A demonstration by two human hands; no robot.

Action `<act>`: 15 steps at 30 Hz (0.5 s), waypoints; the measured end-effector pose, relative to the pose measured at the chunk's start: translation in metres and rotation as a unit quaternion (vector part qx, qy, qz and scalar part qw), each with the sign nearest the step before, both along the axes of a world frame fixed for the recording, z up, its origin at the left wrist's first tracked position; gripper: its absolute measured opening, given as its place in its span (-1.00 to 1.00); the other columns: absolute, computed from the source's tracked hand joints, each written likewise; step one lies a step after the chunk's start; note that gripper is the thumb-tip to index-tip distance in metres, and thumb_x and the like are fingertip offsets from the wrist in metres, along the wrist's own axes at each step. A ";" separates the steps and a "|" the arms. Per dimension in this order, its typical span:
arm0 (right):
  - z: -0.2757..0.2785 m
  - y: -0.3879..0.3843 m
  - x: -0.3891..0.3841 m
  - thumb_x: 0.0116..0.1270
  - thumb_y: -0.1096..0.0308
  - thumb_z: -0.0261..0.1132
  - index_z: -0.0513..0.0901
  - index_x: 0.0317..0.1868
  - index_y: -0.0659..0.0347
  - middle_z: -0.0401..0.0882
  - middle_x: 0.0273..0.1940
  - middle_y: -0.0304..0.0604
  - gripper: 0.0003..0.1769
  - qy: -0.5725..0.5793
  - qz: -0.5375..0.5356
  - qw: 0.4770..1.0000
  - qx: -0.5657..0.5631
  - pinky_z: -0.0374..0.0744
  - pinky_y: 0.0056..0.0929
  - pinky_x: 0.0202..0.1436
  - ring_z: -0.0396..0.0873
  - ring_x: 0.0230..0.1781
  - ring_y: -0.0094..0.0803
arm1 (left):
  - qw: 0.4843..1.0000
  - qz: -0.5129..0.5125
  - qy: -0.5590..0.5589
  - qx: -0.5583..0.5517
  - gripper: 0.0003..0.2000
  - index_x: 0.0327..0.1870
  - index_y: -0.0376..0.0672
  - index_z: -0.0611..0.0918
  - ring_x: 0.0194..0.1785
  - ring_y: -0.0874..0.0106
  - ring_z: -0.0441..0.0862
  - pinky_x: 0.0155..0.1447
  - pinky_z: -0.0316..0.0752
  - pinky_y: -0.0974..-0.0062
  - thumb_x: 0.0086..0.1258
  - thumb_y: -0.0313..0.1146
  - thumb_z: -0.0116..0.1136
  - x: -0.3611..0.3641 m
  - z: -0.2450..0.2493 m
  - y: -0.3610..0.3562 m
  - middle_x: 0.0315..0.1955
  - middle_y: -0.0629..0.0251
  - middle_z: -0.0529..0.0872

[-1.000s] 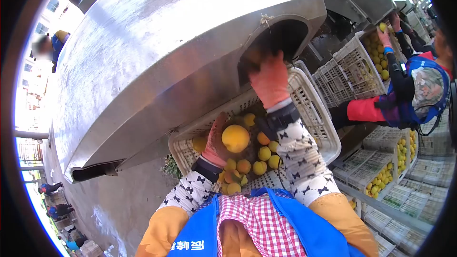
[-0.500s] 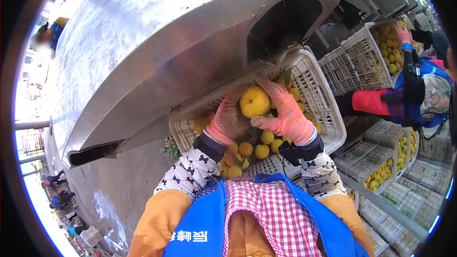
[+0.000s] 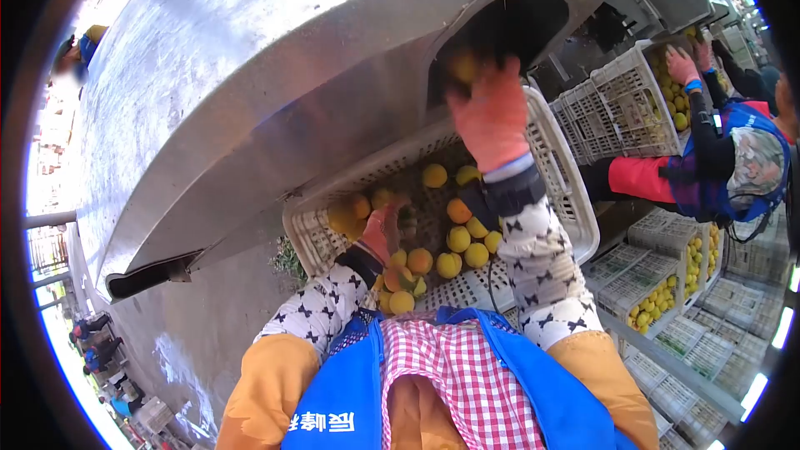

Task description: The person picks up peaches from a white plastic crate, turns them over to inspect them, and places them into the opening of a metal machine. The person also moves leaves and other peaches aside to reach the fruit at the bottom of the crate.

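My right hand (image 3: 493,121), in a pink glove, is raised at the dark opening (image 3: 533,21) of the metal machine. A yellow peach (image 3: 463,67), blurred by motion, sits between its thumb and fingers. My left hand (image 3: 382,232), gloved too, is low inside the white plastic crate (image 3: 588,225), close beside peaches (image 3: 348,218) at the crate's left end. Its fingers are smeared and partly lost against the dark crate floor. More yellow and orange peaches (image 3: 450,265) lie along the crate's near side, some with leaves.
The broad metal housing (image 3: 275,75) overhangs the crate's far side. At the right, a co-worker in a blue vest (image 3: 754,158) has pink-gloved hands over another crate of fruit (image 3: 621,108). Stacked crates (image 3: 650,283) holding fruit stand below that person.
My hands have parted. My right hand has carried the large peach up to the machine opening, while my left hand has dropped down and left into the crate.
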State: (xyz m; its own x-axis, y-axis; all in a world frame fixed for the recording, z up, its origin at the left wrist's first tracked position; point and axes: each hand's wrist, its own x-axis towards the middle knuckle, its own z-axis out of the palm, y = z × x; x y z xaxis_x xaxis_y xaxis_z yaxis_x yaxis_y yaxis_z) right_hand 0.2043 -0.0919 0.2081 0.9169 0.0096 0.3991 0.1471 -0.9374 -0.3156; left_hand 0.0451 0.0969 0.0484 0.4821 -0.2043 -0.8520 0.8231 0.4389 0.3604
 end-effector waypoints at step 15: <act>-0.198 -0.006 -0.084 0.26 0.12 0.35 0.61 0.00 0.34 0.67 -0.10 0.12 -0.54 0.331 0.080 0.929 0.148 0.55 -0.22 0.09 0.60 -0.02 0.03 | 0.353 -0.769 -0.254 0.469 -0.32 0.31 0.01 0.47 0.34 0.06 0.38 0.32 0.35 -0.06 0.18 0.10 0.29 0.046 -0.017 0.011 0.33 0.05 0.34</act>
